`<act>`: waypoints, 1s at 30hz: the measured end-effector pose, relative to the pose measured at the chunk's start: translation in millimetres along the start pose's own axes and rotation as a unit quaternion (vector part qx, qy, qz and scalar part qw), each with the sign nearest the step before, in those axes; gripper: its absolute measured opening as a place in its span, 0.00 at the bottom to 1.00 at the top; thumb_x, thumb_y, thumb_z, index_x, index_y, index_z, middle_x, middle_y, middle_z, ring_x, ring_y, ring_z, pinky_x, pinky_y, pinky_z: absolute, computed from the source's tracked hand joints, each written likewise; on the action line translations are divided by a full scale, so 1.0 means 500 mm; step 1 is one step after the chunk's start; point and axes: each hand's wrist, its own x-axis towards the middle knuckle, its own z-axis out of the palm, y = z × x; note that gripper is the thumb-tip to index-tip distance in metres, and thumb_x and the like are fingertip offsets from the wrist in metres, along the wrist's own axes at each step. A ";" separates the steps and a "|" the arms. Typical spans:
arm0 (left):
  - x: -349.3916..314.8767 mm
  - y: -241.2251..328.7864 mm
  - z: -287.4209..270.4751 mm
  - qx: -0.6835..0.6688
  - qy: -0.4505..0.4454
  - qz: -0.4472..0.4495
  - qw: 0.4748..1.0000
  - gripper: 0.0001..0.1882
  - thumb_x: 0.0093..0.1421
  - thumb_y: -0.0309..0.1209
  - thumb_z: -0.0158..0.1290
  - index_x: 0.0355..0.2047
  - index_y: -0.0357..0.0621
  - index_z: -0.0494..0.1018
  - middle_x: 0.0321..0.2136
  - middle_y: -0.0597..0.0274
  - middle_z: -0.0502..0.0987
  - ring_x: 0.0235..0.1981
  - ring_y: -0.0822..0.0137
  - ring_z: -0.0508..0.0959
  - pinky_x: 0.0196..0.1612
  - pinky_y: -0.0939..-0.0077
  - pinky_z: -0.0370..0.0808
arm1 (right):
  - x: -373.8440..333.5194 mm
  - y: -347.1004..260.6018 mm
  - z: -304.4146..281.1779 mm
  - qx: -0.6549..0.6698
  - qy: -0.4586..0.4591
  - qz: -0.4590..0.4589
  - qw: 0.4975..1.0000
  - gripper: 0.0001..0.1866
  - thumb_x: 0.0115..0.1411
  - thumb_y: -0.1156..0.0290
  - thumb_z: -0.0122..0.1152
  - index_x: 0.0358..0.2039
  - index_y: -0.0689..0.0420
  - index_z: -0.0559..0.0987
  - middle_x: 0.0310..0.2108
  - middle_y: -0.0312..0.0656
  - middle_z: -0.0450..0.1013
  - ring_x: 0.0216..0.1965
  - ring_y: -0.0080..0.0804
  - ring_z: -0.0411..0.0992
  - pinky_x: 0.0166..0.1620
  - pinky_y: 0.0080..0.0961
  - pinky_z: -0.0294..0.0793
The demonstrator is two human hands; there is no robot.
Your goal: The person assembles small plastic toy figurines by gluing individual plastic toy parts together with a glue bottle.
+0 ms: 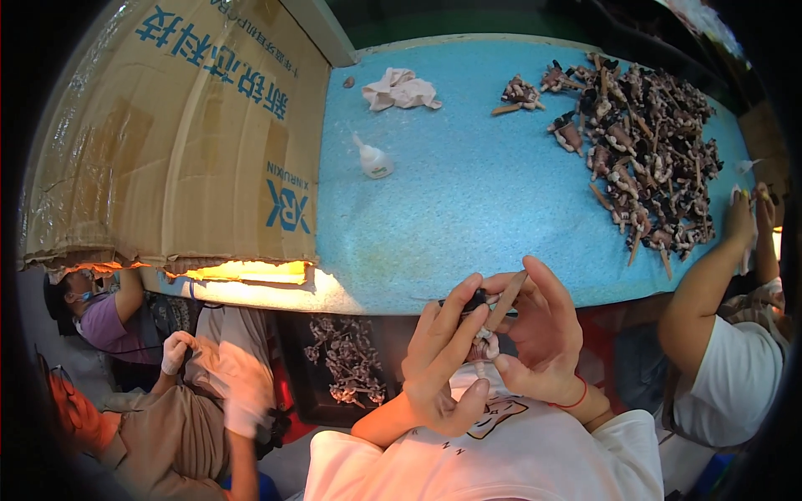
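My left hand point(440, 359) and my right hand point(541, 330) meet just below the near edge of the blue table point(468, 200). Between their fingertips they hold one small figure part point(483, 321), dark on top and pale below, with a thin brown stick slanting up beside my right index finger. My left thumb and index finger pinch its dark top. My right hand cups it from the right; a red band circles that wrist. A large heap of similar dark and pale parts with sticks point(647, 146) lies on the table's far right.
A big cardboard sheet point(192, 125) covers the table's left. A small white glue bottle point(373, 160) and a crumpled cloth point(399, 88) lie mid-table. A black tray of parts point(347, 363) sits below. Another person's arm point(710, 284) reaches in at right; gloved people sit at left.
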 end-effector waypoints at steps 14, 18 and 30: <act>0.003 0.004 0.031 -0.192 0.099 -0.045 0.975 0.28 0.37 0.19 0.43 0.44 0.26 0.67 0.50 0.32 0.62 0.39 0.59 0.67 0.42 0.70 0.65 | -0.006 0.006 0.007 -0.107 0.014 -0.066 0.992 0.40 0.43 0.84 0.55 0.58 0.66 0.51 0.47 0.55 0.59 0.51 0.43 0.62 0.45 0.33 0.71; 0.000 0.017 0.029 -0.204 0.104 -0.100 0.968 0.27 0.37 0.18 0.43 0.43 0.26 0.67 0.49 0.32 0.63 0.38 0.60 0.67 0.42 0.72 0.65 | -0.009 0.008 0.007 -0.117 0.016 -0.075 0.990 0.39 0.43 0.84 0.55 0.57 0.66 0.52 0.47 0.55 0.60 0.51 0.43 0.62 0.45 0.33 0.72; 0.008 0.005 0.032 -0.181 0.089 -0.063 0.977 0.25 0.40 0.17 0.44 0.44 0.27 0.67 0.50 0.33 0.62 0.38 0.62 0.66 0.39 0.75 0.65 | -0.004 0.007 0.010 -0.141 0.047 -0.072 0.986 0.38 0.43 0.82 0.55 0.56 0.69 0.53 0.45 0.55 0.61 0.47 0.39 0.63 0.42 0.31 0.74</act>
